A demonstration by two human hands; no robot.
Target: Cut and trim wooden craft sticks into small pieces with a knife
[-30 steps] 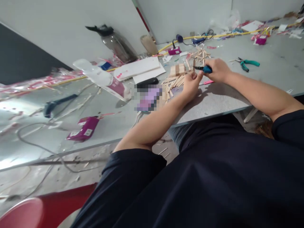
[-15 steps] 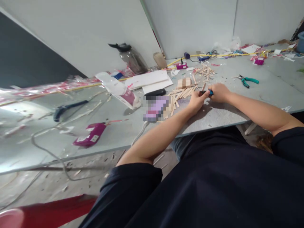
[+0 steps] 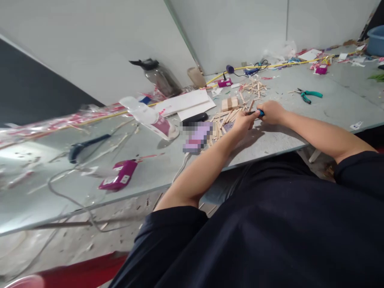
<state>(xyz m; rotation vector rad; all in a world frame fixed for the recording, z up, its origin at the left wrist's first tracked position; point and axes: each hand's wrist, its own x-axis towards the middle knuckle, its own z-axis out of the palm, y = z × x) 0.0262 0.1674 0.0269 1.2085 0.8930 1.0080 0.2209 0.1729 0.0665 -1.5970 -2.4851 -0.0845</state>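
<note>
My left hand (image 3: 243,121) is closed, pinching a flat wooden craft stick (image 3: 251,105) whose end pokes up above the fingers. Close against it, my right hand (image 3: 272,112) is wrapped round a small tool with a blue handle (image 3: 261,113). A thin dark part of that tool reaches toward the stick; its exact kind is too small to make out. Loose craft sticks (image 3: 223,119) lie spread just left of my hands. Behind them sits a banded bundle of craft sticks (image 3: 230,104), with another loose pile (image 3: 255,88) further back.
Green-handled pliers (image 3: 310,95) lie to the right. On the left are a pixelated lilac object (image 3: 198,138), a black object (image 3: 195,119), a white-and-purple pouch (image 3: 160,123), a purple device (image 3: 120,176) and a cable. A dark bottle (image 3: 162,78) stands by the wall.
The view has shifted slightly, so the table's contents sit a little differently in it. Both hands keep their hold on the stick and the blue-handled tool, close together.
</note>
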